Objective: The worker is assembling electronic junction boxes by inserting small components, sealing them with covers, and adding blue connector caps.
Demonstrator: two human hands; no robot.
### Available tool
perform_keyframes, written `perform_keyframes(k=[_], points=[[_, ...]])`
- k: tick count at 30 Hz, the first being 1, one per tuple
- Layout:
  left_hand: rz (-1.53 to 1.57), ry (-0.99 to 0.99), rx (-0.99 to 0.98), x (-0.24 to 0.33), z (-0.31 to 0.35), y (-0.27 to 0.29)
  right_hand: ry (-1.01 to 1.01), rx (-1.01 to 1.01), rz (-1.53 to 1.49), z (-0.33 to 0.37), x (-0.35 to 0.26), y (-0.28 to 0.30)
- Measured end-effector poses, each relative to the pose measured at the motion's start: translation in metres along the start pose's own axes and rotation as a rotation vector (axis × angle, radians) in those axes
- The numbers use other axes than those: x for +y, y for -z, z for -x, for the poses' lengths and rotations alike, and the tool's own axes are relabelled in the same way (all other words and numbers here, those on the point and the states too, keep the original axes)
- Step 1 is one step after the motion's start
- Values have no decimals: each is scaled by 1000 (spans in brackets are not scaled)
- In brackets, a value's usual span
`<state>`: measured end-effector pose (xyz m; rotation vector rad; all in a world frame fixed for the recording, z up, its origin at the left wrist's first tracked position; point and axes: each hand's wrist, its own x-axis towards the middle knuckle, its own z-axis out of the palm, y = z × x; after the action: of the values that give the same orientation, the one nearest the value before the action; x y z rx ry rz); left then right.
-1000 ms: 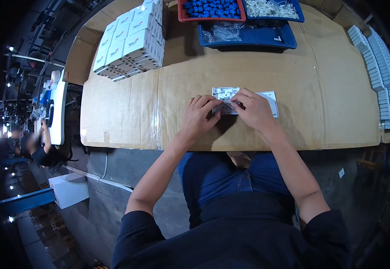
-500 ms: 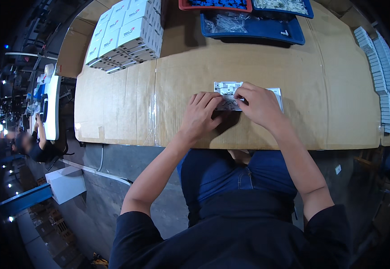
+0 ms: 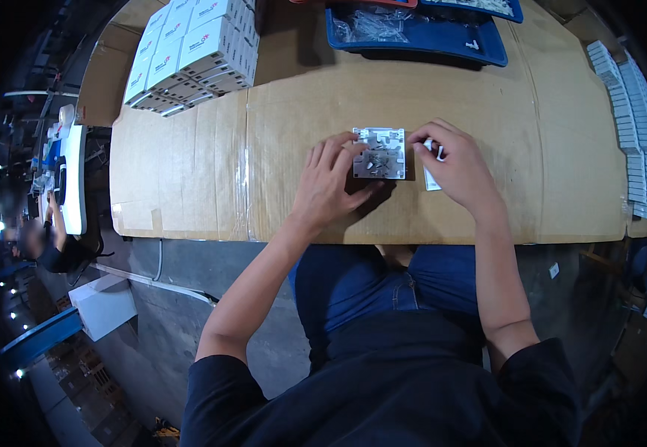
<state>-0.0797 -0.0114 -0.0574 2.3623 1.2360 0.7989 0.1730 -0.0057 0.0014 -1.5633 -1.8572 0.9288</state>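
A white square plastic housing (image 3: 380, 135) lies on the cardboard in front of me, with small grey and metallic parts inside it. My left hand (image 3: 326, 177) grips its left side, fingertips at the upper left edge and thumb along the lower edge. To the right of the housing, my right hand (image 3: 457, 162) is bent over a flat white panel (image 3: 432, 181). Bits of white show between its thumb and fingers. Most of the panel is hidden under that hand, so whether it is lifted is unclear.
Stacked white boxes (image 3: 203, 46) stand at the far left of the cardboard-covered table (image 3: 301, 104). Beyond the housing sits a blue tray (image 3: 442, 46) with clear plastic pieces, other trays behind it. Rows of white pieces (image 3: 621, 112) line the right edge. Another person (image 3: 55, 238) works at the far left.
My right hand has left the inside of the housing and moved right, over the white panel. My left fingers have drawn back to the housing's left edge. The view has shifted slightly.
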Motion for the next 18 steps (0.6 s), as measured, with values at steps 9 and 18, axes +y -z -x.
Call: perform_keyframes(k=[9,18], points=[[34,113,-50,-5,-10,4,-31,92,-98,3,17,20],[70,176,-49,-1,-10,16,266,178,72,-147,5,67]])
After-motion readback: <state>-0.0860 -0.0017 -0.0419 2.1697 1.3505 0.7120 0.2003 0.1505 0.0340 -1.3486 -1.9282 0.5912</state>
